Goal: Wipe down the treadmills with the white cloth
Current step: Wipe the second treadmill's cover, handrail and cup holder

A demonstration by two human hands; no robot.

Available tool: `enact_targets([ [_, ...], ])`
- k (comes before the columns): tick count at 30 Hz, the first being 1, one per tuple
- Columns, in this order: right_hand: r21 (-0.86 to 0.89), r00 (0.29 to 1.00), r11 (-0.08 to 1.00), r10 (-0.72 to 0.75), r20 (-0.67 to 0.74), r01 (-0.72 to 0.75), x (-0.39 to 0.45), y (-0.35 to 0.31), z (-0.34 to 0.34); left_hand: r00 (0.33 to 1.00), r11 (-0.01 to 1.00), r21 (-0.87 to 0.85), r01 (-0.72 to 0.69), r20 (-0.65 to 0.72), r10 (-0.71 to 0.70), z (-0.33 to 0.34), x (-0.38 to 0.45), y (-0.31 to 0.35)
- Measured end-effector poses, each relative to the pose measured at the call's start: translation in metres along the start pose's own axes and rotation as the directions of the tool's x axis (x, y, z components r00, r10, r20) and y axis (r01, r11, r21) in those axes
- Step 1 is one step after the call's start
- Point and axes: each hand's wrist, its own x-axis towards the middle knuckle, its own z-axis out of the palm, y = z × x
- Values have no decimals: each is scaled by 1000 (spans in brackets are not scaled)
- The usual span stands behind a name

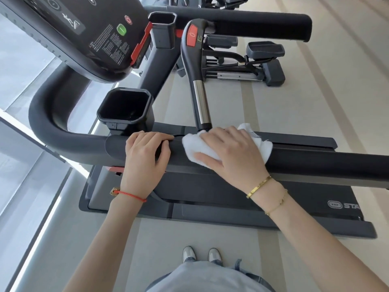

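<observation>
1. We see the right hand (231, 151) lying flat, fingers spread, pressing the white cloth (192, 147) onto the treadmill's handrail (315, 164).
2. The left hand (146, 153) grips the same handrail just beside the cloth, fingers curled over its top.
3. A cup holder (126, 106) sits just beyond; the treadmill deck (210, 205) lies below.

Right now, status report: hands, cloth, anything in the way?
Left hand grips the handrail. Right hand presses the white cloth flat on the same rail. Chrome grip post stands at the cloth's far edge.
</observation>
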Motion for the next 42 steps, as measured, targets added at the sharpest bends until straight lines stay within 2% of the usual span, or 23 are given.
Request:
enact_targets([
  [3, -20, 988, 988, 154, 8, -154, -7, 24, -7, 1000, 1000, -7, 5, -1, -5, 0, -1, -1],
  [5, -40, 983, 982, 186, 3, -185, 1, 14, -5, 1000, 1000, -9, 8, 3, -8, 1, 0, -1],
  [9, -26, 993, 993, 115, -16, -115, 16, -28, 6, 1000, 1000, 10, -7, -4, 7, 2, 0, -1],
  [13, 41, 998, 998, 55, -11, -55, 10, -7, 2, 1000, 1000, 19, -9, -6, 9, 2, 0, -1],
  [16, 7, 987, 987, 159, 14, -159, 1, 19, -4, 1000, 1000, 14, -2, -1, 2, 2, 0, -1],
  [19, -82, 978, 975, 202, -44, -205, 2, -4, 1, 1000, 1000, 8, 3, 3, -3, 1, 0, 1],
  [23, -21, 989, 995, 99, -111, -102, -7, -40, 9, 1000, 1000, 17, -9, 12, 9, 1, -1, 0],
  [27, 85, 998, 996, 15, -63, -10, -18, -15, -2, 1000, 1000, 6, -8, -4, 8, 1, -2, -1],
  [30, 107, 996, 991, 86, -16, -83, -11, 4, -11, 1000, 1000, 7, -9, -11, 10, 1, -2, -2],
  [33, 14, 995, 995, 97, -14, -97, 4, -7, -4, 1000, 1000, 8, -8, -14, 8, 2, -1, -2],
  [38, -22, 991, 996, 81, -102, -84, 2, -41, 13, 1000, 1000, 6, -3, -24, 3, 3, -2, -2],
  [40, 19, 988, 999, 52, -146, -50, -12, -27, 10, 1000, 1000, 5, -3, -16, 3, 3, -2, -3],
  [42, 29, 976, 991, 133, -171, -130, -25, 0, 4, 1000, 1000, -1, 0, -12, 0, 2, -2, -3],
])
